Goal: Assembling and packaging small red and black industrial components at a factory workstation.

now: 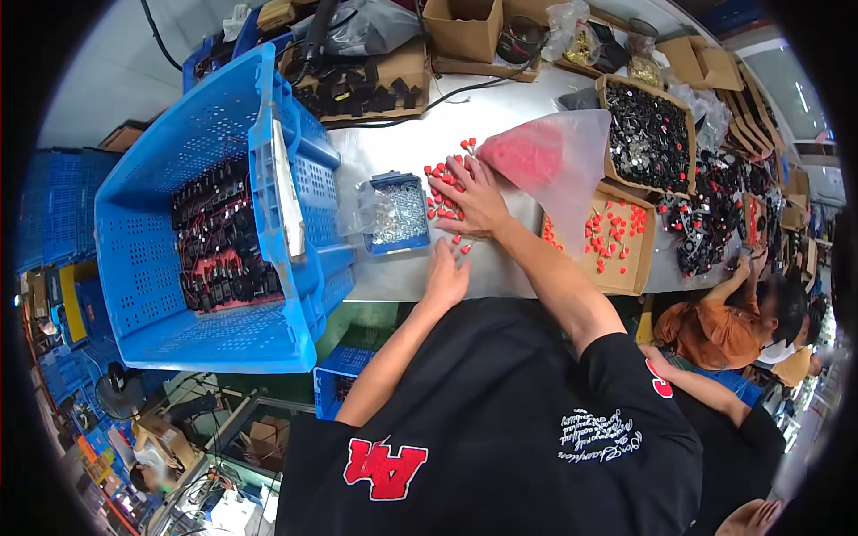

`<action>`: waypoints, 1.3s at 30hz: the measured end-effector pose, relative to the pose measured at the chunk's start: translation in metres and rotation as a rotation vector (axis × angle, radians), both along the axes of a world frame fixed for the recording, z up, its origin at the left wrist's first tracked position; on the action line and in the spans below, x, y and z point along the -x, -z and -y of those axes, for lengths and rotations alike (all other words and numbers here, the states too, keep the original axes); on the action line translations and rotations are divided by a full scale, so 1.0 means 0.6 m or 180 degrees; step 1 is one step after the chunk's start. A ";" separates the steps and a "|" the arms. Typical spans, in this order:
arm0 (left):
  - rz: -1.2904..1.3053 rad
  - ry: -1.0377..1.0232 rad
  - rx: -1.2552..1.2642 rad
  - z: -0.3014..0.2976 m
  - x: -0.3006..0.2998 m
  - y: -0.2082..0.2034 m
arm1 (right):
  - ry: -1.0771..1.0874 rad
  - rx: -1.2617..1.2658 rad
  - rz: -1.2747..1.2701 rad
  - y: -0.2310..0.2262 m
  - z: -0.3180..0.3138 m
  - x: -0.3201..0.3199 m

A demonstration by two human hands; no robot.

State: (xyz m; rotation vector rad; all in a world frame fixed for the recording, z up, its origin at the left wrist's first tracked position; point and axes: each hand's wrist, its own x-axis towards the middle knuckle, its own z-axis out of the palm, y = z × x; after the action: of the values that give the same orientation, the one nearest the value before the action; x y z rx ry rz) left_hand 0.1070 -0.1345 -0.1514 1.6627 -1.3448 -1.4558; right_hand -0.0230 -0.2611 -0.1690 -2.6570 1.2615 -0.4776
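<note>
Small red-capped parts (pixel 444 188) with pale metal stems lie in a loose group on the metal table. My right hand (pixel 480 204) rests over them, palm down, its fingers stretched out and spread among the caps. Nearer the table's front edge is my left hand (pixel 445 277), its fingers pointing up the table and a little apart. A couple of red-capped parts (pixel 464 250) lie right beside its fingertips, and I see nothing held in it. Left of the group stands a small blue bin (pixel 399 243) full of shiny little metal pieces.
A large blue crate (pixel 206 335) of black wired parts stands at left. A translucent bag (pixel 581 147) of red pieces leans by a cardboard tray (pixel 636 277) with more red-capped parts. Behind it sits a box (pixel 648 134) of black parts. A co-worker (pixel 715 322) sits at right.
</note>
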 end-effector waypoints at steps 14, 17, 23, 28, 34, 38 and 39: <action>0.3929 0.1135 0.1969 0.022 0.040 0.084 | 0.0235 0.0064 0.0301 0.024 -0.019 -0.001; 0.3569 0.1110 0.1463 0.028 0.041 0.080 | 0.0177 0.0065 0.0223 0.029 -0.011 -0.002; 0.1678 -0.0309 0.0775 0.035 0.038 0.029 | 0.0763 -0.0496 0.0490 0.002 0.013 0.002; 0.0695 -0.0134 0.0086 0.013 0.103 -0.016 | 0.1283 -0.2841 0.3071 -0.064 -0.032 0.075; 0.0589 0.0568 0.0206 0.012 0.270 -0.020 | 0.3087 -0.4634 0.5113 -0.113 -0.125 0.302; 0.0910 0.0921 0.0756 0.012 0.288 -0.019 | 0.3694 -0.3316 0.4232 -0.078 -0.135 0.399; 0.1031 0.0896 0.1150 0.012 0.281 -0.018 | 0.3677 -0.2549 0.3572 -0.066 -0.135 0.410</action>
State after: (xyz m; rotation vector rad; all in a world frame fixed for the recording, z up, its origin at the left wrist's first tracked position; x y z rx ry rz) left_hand -0.0615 -0.1416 -0.1406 1.5566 -1.9560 -1.0247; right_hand -0.2689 -0.1804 -0.1296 -0.5709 1.7658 -1.0392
